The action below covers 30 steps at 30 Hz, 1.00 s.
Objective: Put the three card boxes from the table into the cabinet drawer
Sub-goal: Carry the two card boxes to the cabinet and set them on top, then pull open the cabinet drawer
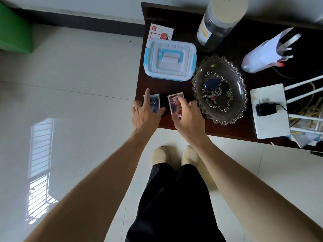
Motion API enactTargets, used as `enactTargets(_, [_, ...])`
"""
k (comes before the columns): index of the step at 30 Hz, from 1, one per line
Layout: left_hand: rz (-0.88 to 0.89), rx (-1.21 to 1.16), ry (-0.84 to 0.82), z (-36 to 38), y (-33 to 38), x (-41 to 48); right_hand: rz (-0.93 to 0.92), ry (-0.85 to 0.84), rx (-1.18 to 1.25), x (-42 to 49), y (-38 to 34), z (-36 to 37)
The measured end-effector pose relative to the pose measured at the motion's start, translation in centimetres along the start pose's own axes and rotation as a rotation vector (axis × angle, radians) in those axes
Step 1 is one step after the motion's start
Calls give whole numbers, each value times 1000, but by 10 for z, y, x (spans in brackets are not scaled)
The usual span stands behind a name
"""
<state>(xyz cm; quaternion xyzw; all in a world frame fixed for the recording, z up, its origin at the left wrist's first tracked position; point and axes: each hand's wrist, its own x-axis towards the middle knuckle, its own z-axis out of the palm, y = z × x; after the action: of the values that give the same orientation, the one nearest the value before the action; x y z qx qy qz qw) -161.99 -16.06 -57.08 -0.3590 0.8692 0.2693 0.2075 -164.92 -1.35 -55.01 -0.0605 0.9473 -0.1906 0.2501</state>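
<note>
Both hands reach over the near edge of the dark wooden table [153, 84], fingers spread. Left hand [145, 113] lies over a dark blue card box [155, 102], thumb at its right side and fingers at its left; whether it actually grips the box is hard to tell from above. Right hand [189, 119] covers the lower part of a pale pictured card box [175, 102], forefinger on its face and thumb under its near end, not closed around it. These two flat rectangular boxes sit side by side, a little apart, near the table's front left corner. Just behind them stands a white plastic storage case [170, 60] with rounded corners, light blue clips and handle. Behind that lies a red-and-white card pack [160, 33]. Beside the pale box rests an oval glass dish [234, 109] with a beaded rim, holding keys [214, 88]. Farther back stands a clear cylindrical jar [218, 23].
</note>
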Motion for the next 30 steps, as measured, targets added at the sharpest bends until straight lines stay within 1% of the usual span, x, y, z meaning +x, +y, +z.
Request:
enactTargets(2, [17,-88,46,-3,-4,-16,-3,5,54,-21,8,-7])
enactTargets(4, [19,-193,114,-4,-11,-37,2,-24,101,-46,21,-12])
enactTargets(6, [-33,-301,115,-3,-19,-61,44,-83,132,-69,38,-12])
enactTargets(8, [-152,-390,-6,4,-26,-81,115,-158,131,-88,58,-10])
enactTargets(10, [-283,-477,-194,14,-32,-96,173,-243,99,-99,78,-6])
enactTargets(12, [-422,-619,-348,26,-34,-107,197,-317,51,-103,96,-1])
enactTargets(13, [-487,-692,-391,34,-34,-111,204,-349,25,-102,105,2])
enactTargets(15, [-595,-820,-415,50,-29,-113,193,-395,-39,-94,120,11])
enactTargets(18, [-709,-1020,-393,71,-16,-101,123,-399,-133,-75,137,28])
enactTargets(21, [-741,-1261,-354,89,-5,-83,70,-395,-185,-56,146,47])
enactTargets(23, [-731,-1350,-333,97,0,-75,62,-398,-202,-47,149,57])
enactTargets(30, [-675,-1441,-310,98,9,-62,98,-401,-222,-31,150,71])
